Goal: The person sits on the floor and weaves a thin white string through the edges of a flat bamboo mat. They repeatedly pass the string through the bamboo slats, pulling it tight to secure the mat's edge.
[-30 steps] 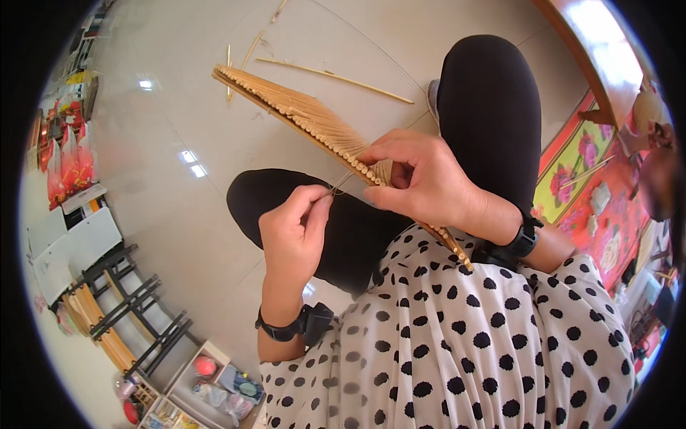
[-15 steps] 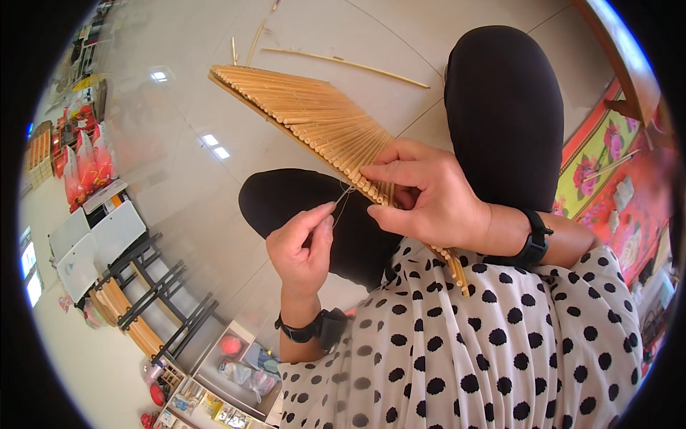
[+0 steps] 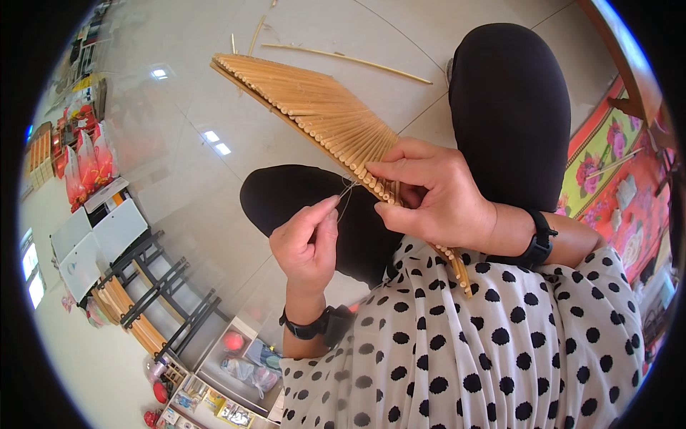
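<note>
A panel of straw-coloured reed sticks, bound side by side, slants from the upper left down to my lap. Its lower edge shows a row of round cut ends. My right hand is closed on the near part of it, the thumb and a finger at the edge; the other fingers are partly hidden behind. Just left of that edge my left hand pinches a thin grey thread between thumb and forefinger. The thread forms a small loop beside the stick ends. Whether a needle is on it, I cannot tell.
My knees in black trousers flank the panel. Loose reed sticks lie on the tiled floor. At the right is a red floral cloth. Folded black-framed furniture, red bags and a white shelf stand left.
The panel's far end has risen slightly in view. Both my hands have shifted a little to the right, keeping the same grips.
</note>
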